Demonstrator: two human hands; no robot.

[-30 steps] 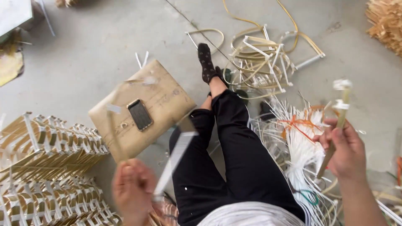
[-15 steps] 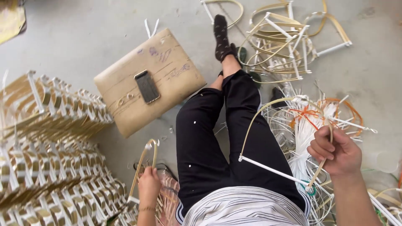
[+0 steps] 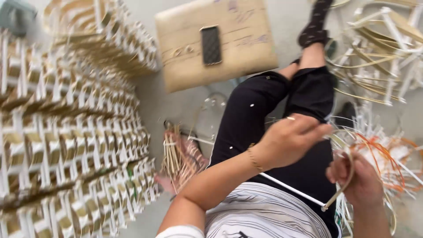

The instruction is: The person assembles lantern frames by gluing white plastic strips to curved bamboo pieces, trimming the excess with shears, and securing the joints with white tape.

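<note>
Seated worker's left hand [image 3: 291, 143] pinches, and right hand [image 3: 359, 185] closes around, a bent cane strip [image 3: 348, 178] above the lap; over-bending may snap it or let it spring into the loose strips [image 3: 387, 154].

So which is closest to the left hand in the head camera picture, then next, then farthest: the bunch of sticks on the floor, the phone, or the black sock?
From the left hand:
1. Bunch of sticks, on the floor to its left.
2. Phone, up on the tan box, above-left.
3. Black sock, at the top edge, above the hand.
</note>
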